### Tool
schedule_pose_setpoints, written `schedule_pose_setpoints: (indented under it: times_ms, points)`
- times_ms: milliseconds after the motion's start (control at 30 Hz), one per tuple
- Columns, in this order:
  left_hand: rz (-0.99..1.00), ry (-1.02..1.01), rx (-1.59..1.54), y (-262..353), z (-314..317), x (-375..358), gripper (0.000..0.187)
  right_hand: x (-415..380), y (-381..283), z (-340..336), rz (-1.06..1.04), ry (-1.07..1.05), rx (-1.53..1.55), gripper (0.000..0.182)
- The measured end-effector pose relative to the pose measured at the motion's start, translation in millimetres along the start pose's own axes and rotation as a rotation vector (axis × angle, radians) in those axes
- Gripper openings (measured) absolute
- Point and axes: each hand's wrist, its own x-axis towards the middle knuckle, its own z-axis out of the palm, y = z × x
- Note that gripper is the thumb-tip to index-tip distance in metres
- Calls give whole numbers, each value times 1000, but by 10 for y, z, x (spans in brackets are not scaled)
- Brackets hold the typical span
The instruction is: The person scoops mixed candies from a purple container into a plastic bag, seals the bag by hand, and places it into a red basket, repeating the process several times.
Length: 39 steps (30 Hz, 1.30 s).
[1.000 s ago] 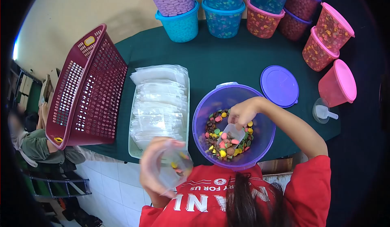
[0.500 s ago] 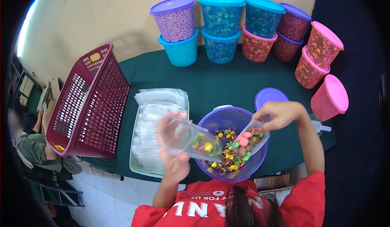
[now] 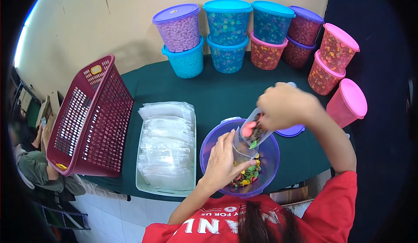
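My left hand (image 3: 223,162) is closed round a clear plastic bag (image 3: 244,149), its mouth turned up toward the scoop. In my right hand (image 3: 287,106) is a clear plastic scoop (image 3: 257,127), tilted down with its lip at the bag's mouth. Pink, brown and green candies lie in the scoop. Both hands are over a purple tub (image 3: 273,164) with more yellow, green and brown candies in the bottom. A light green tray (image 3: 194,156) of stacked clear bags (image 3: 167,147) stands to the left of the tub.
A maroon basket (image 3: 102,125) stands at the left. Stacked lidded tubs (image 3: 228,23) of candies line the back, with a pink tub (image 3: 347,103) at the right. A purple lid (image 3: 291,132) lies by my right forearm. Another person (image 3: 39,164) is at far left.
My left hand has moved right and turned the bag upright over the tub. My right hand has lifted and tipped the scoop into the bag's mouth. The view has shifted slightly.
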Motion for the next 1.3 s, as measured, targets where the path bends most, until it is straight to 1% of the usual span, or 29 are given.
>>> schedule_pose_setpoints:
  times_ms: [33, 67, 100, 133, 167, 233, 300, 367, 433, 467, 500, 533, 567, 600, 633, 700, 733, 800, 833, 900, 967, 1033, 1067, 1100, 1167, 1200, 1233, 1267, 1300]
  points:
    - [-2, -5, 0, -11, 26, 7, 86, 5, -168, 31, -70, 63, -104, 21]
    - [-12, -14, -35, -21, 45, 14, 82, 51, -345, 76, -92, 31, -234, 17]
    - [-26, -25, -69, -30, 52, 18, 78, 48, -508, 47, -149, -29, -283, 14]
    - [50, -9, -24, -24, 15, 27, 75, 38, -660, 48, -177, -57, -360, 12]
    - [37, -19, -27, -65, 21, 27, 75, 24, -752, 21, -191, -147, -413, 14]
    - [31, 20, -125, -165, 51, 5, 74, -62, -848, 31, -86, 19, -511, 17]
    - [13, 110, -144, -154, -75, -33, 72, -209, -765, -168, 21, 49, -392, 17]
    - [1, 149, -319, -165, -293, -124, 78, -375, -547, -171, 98, 391, -192, 14]
    - [10, 212, -487, -188, -538, -259, 87, -520, -422, -148, 89, 696, -15, 14]
    - [33, 337, -637, -148, -603, -302, 88, -544, -393, -112, 84, 687, -9, 14]
    - [57, 467, -782, -111, -662, -343, 89, -550, -386, -93, 100, 608, -31, 14]
    - [65, 519, -736, -118, -732, -397, 89, -540, -382, -69, 115, 530, -52, 14]
    - [72, 571, -689, -105, -799, -437, 90, -467, -377, -12, 57, 409, -51, 15]
    - [-436, 823, -742, 74, -860, -367, 105, -361, -371, 104, 1, 291, -53, 15]
    - [-445, 826, -737, 18, -871, -397, 105, -234, -378, 289, -92, 197, -9, 18]
    - [506, 528, -1288, -209, -907, -486, 95, 135, -475, 746, -210, -23, -40, 23]
    - [502, 534, -1284, -314, -924, -515, 95, 312, -514, 1025, -246, -109, -100, 23]
    - [350, 205, -1543, -530, -924, -571, 98, 573, -652, 1337, -190, -289, -141, 16]
    - [227, 186, -1792, -626, -827, -617, 101, 671, -683, 1480, -204, -286, -144, 16]
    - [16, 176, -2067, -705, -662, -614, 100, 837, -713, 1715, -162, -204, -200, 16]
    - [-111, 231, -1978, -729, -517, -675, 97, 918, -720, 1791, -200, -162, -172, 17]
    - [-113, 207, -1984, -731, -439, -717, 94, 950, -716, 1795, -222, -324, -36, 19]
    - [-130, 175, -1968, -764, -390, -737, 98, 957, -712, 1788, -234, -397, 33, 21]
    - [-141, 139, -1952, -777, -353, -738, 101, 957, -716, 1791, -233, -398, 29, 21]
    - [-152, 138, -1949, -757, -337, -724, 102, 965, -736, 1784, -323, -454, 3, 23]
    - [-219, 139, -1909, -765, -329, -731, 103, 989, -740, 1757, -340, -519, 22, 27]
    - [-288, 138, -1869, -769, -321, -734, 104, 989, -745, 1733, -334, -518, 25, 27]
    - [-331, 201, -1864, -730, -334, -722, 97, 972, -748, 1710, -339, -562, 70, 21]
    - [-336, 190, -1867, -732, -330, -714, 97, 958, -751, 1703, -343, -607, 118, 16]
